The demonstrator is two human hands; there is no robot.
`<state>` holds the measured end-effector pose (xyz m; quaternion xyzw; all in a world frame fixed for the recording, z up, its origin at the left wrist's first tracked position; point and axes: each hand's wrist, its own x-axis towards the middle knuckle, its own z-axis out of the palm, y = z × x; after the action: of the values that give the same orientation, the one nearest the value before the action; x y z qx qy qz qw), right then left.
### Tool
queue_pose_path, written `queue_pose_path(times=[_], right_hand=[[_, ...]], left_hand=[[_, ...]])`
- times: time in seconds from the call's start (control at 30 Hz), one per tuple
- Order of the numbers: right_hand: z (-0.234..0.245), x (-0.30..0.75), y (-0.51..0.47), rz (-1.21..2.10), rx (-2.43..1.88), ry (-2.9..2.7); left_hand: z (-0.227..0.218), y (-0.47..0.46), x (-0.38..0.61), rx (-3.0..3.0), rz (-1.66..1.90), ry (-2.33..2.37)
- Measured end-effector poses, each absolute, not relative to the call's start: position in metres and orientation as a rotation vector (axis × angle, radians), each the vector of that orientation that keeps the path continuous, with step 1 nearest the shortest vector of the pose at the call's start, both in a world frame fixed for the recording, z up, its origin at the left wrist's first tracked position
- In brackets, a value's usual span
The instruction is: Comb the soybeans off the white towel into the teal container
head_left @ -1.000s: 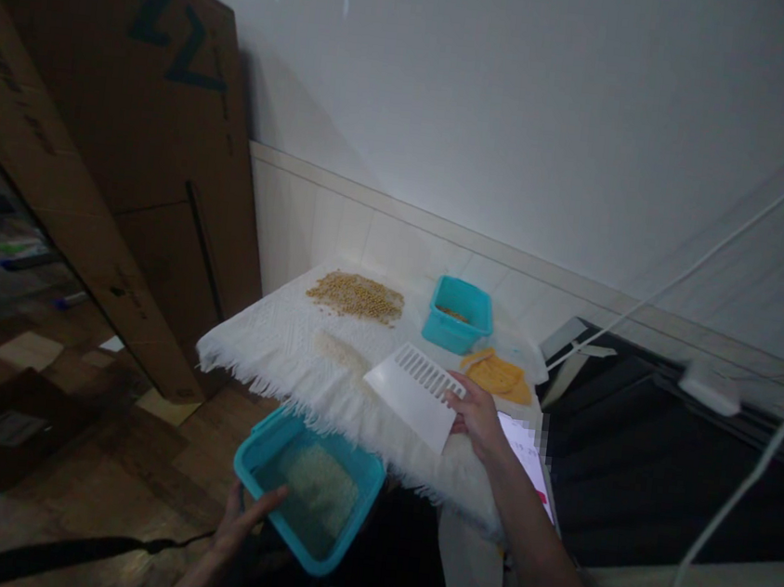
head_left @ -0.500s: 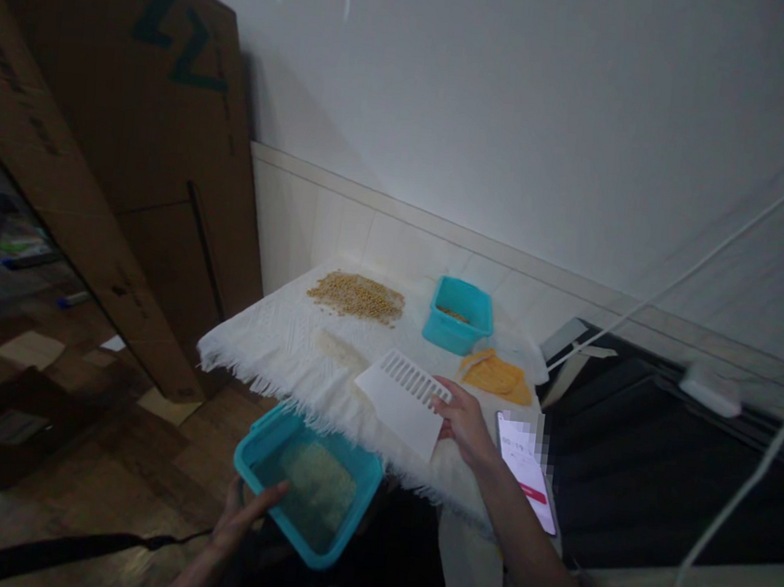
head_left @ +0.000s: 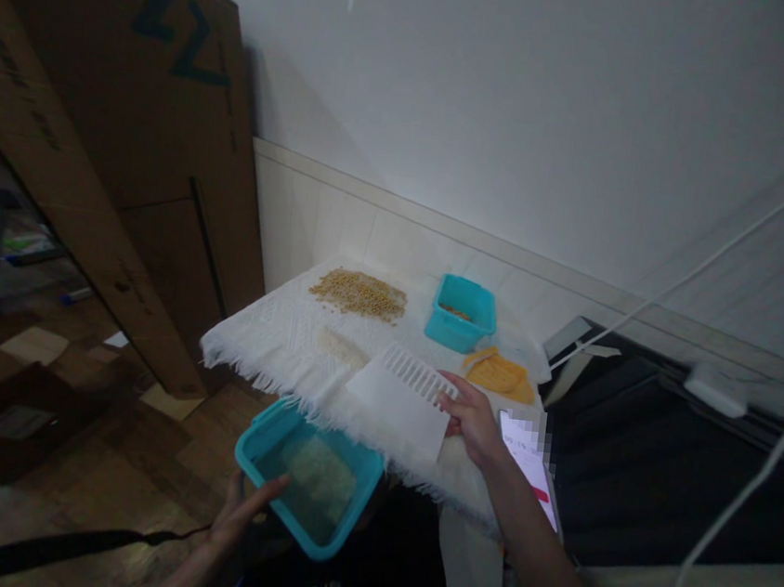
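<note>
My left hand (head_left: 238, 520) grips the near rim of a teal plastic tub (head_left: 306, 481) with pale rice in it, held just below the front edge of a small table under a white fringed cloth (head_left: 275, 337). My right hand (head_left: 473, 421) holds a white slotted scraper (head_left: 401, 402) by its right edge, flat on the cloth near the front edge. A thin streak of rice (head_left: 342, 346) lies on the cloth left of the scraper. A pile of tan beans (head_left: 359, 292) sits at the back.
A second teal tub (head_left: 462, 312) stands at the back of the table, an orange cloth (head_left: 499, 376) beside it. A phone (head_left: 529, 457) lies right of my hand. Big cardboard sheets (head_left: 120, 144) lean at left. White cables (head_left: 717, 262) cross a dark surface at right.
The scraper has slid left and down toward the table's front edge and now lies flatter on the cloth. The tub under the edge has shifted only slightly.
</note>
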<state>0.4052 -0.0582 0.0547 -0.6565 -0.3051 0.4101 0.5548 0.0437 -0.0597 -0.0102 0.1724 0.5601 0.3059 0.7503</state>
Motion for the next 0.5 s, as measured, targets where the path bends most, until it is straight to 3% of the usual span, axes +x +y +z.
queue_pose_path(times=[0.17,0.5], right_hand=[[0.055,0.43,-0.046,0.75,-1.606,-0.543],[0.046,0.394,-0.048,0.913,-1.577,-0.688]], left_hand=[[-0.02,-0.058,0.043,0.405,0.676,1.245],[-0.018,-0.056,0.039,0.407,0.665,1.26]])
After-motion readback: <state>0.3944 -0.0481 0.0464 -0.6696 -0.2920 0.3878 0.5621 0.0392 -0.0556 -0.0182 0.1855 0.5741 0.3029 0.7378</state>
